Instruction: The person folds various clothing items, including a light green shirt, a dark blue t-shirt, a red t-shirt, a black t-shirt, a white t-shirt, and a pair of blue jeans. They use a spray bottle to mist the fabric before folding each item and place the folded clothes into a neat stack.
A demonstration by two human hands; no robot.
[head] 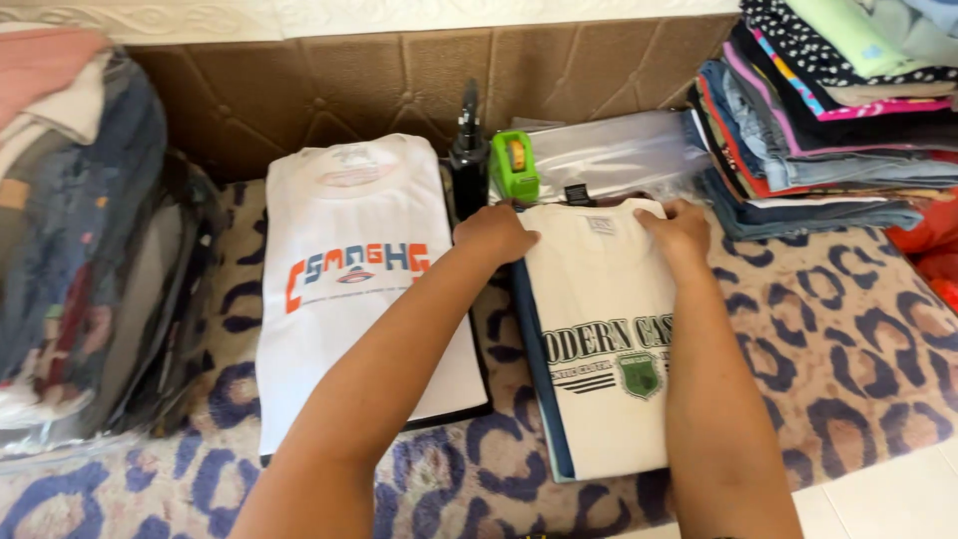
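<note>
Left hand (496, 234) pressed on the top left corner of a folded cream shirt (604, 369), fingers curled down over its collar edge. Right hand (679, 231) on the top right corner, fingers bent over the edge likewise; cannot tell whether either hand pinches the cloth or only rests on it. Cream shirt lying flat on a leopard-print blanket (848, 339), on top of a blue folded piece whose edge shows at its left. Just beside, to the left, a folded white shirt (359, 289). Behind the hands, a green tape dispenser (514, 165), a black bottle (468, 150) and clear plastic bags (609, 150). Stacks of folded clothes (828, 110) far right, bagged clothes (90, 250) far left
</note>
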